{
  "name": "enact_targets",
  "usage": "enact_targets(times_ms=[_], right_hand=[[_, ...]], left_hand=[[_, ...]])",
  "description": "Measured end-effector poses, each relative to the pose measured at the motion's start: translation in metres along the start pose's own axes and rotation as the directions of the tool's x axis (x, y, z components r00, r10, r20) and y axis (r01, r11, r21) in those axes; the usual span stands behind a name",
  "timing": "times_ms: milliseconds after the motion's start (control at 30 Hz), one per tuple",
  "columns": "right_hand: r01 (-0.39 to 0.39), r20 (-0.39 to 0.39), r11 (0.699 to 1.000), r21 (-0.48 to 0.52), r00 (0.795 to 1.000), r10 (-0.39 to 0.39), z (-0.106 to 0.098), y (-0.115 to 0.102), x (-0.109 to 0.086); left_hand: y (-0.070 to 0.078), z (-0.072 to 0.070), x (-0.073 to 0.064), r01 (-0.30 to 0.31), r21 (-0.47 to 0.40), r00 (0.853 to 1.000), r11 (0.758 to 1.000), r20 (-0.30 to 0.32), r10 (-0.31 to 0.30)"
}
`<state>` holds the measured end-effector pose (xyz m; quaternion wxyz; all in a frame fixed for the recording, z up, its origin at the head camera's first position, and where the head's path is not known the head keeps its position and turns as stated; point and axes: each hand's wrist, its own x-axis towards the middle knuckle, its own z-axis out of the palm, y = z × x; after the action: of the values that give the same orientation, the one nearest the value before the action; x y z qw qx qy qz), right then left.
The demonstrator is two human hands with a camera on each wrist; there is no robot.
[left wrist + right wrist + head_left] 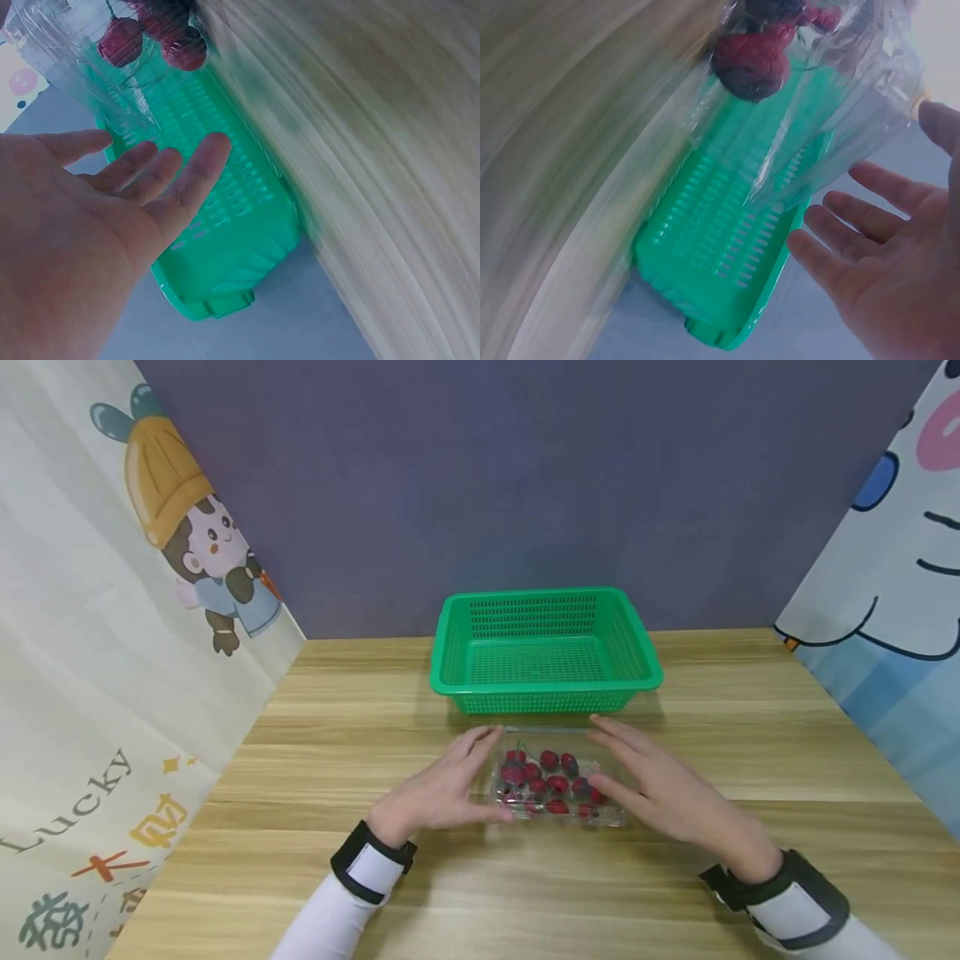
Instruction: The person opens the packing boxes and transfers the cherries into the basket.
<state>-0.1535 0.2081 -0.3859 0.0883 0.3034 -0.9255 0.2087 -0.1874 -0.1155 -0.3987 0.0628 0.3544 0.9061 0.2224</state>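
Observation:
On the table sits a clear plastic box (556,777) with several dark red cherries (557,784) inside, some showing green stems. My left hand (444,783) is at the box's left end, fingers spread and mostly straight, thumb by the near corner. Along the right end is my right hand (667,781), its fingers extended over that side. Both wrist views show open palms facing the box, with the left fingers (196,176) and right fingers (866,217) uncurled. Whether any fingertip touches the plastic I cannot tell.
A green perforated basket (546,687) stands just behind the box, with nothing visible inside. Beyond it rises a dark grey-blue panel (480,485). Printed cloths hang at the left (75,610) and right (900,610) of the wooden table (315,760).

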Motion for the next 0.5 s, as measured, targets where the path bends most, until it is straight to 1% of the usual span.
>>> enact_targets(times_ms=[200, 333, 500], right_hand=[[0.073, 0.023, 0.997, -0.016, 0.997, -0.072, 0.008, -0.01, 0.005], [0.138, 0.034, 0.989, -0.046, 0.99, -0.136, 0.014, -0.016, 0.009], [0.181, 0.029, 0.981, -0.069, 0.983, -0.18, 0.018, -0.02, 0.013]], left_hand=[[0.002, 0.002, 0.002, -0.038, 0.038, 0.999, 0.999, -0.026, 0.039], [0.004, 0.003, 0.003, -0.047, 0.057, 0.998, 0.997, -0.037, 0.05], [0.006, 0.005, 0.005, -0.06, 0.074, 0.997, 0.995, -0.045, 0.064]])
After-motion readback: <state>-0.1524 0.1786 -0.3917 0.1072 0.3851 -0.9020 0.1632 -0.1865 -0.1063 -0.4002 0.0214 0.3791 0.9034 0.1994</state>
